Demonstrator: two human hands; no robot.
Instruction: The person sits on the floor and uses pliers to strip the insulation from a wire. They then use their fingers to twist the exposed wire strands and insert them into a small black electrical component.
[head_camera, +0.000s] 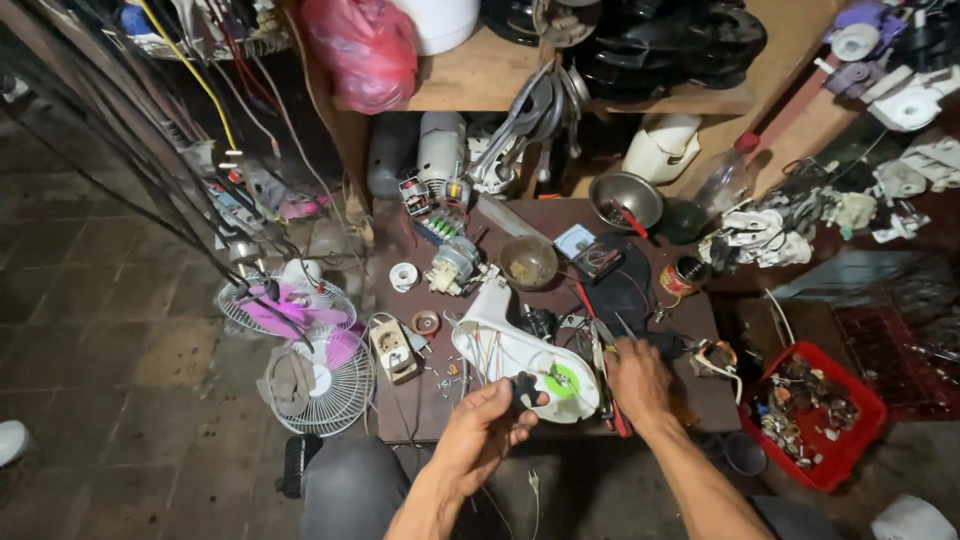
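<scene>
While left hand (490, 428) pinches a black knob (523, 387), right hand (638, 378) (grip unclear) rests on tools (603, 350).

A knotted red plastic bag (366, 48) hangs at the top by the wooden shelf. A small round tin with a red and yellow paper label (683, 276) stands on the dark table's right side. A clear plastic bottle with a red cap (727, 172) leans behind it.

Red plastic bag (365, 45) up top, metal bowl (624, 197) mid-bench, red tray (868, 415) w/ scrap at rt.
</scene>
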